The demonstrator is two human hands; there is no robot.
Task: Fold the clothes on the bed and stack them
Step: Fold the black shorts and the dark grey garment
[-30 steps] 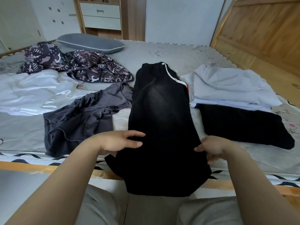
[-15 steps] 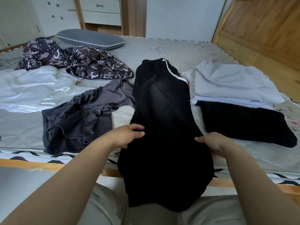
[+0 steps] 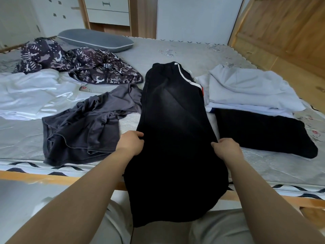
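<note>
Left hand [image 3: 131, 143] pinches the left edge of the black trousers [image 3: 174, 131], thumb on top, fingers curled under the fabric. Right hand [image 3: 226, 148] does the same on the right edge, fingers wrapped round the hem line. Both hands sit level, about mid-length of the garment, well apart from each other.

The trousers lie lengthwise down the middle of the bed [image 3: 184, 50], the end with the white side stripe at the far end, the near end hanging over the bed edge onto the person's lap. Fabric looks soft and limp, fairly heavy knit, not slippery; it should drape and sag between grips, so edge grips at matching points seem right. Likely next: carry the near half up over the far half, keeping the edges aligned.

Around: dark grey garment [image 3: 88, 124] crumpled just left of the trousers, touching their left edge further up; it could get dragged along. White garment [image 3: 31, 95] far left, spread out. Camo-print garment [image 3: 79, 66] bunched at the far left, with a grey pillow [image 3: 95, 40] behind it. On the right, pale blue-white clothes [image 3: 249, 88] stacked loosely, touching the trousers' striped side. Near them, a flat black garment [image 3: 263, 131] just beside the right hand. Little free space on either side; the fold has to stay within the trousers' own strip.
</note>
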